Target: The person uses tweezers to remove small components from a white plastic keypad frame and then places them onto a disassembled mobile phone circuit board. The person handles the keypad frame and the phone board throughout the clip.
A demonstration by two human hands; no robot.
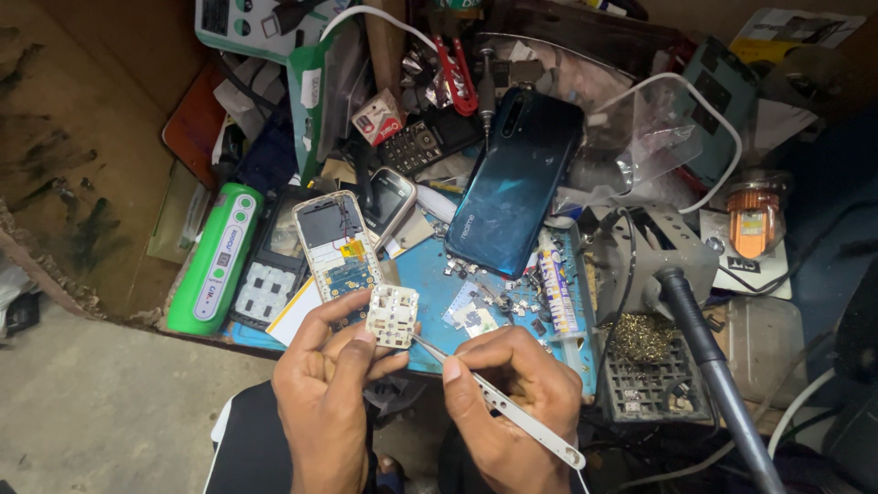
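Left hand (325,384) fingers are pinching the white keypad (392,316) tilted up for access, just below the opened phone (337,245); right hand (512,402) fingers are gripping tweezers (498,407), tip touching the keypad.

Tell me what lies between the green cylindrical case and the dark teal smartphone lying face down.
In the head view, an opened keypad phone with bare circuit board, and a silver-edged phone behind it.

2 hands: the left hand (320,366) and the right hand (512,384). 1 pair of white tweezers (512,412), 1 white keypad piece (391,316), 1 opened keypad phone (337,245), 1 blue smartphone (514,183), 1 green power bank (216,259), 1 black keypad phone (425,140), 1 soldering iron (713,366).
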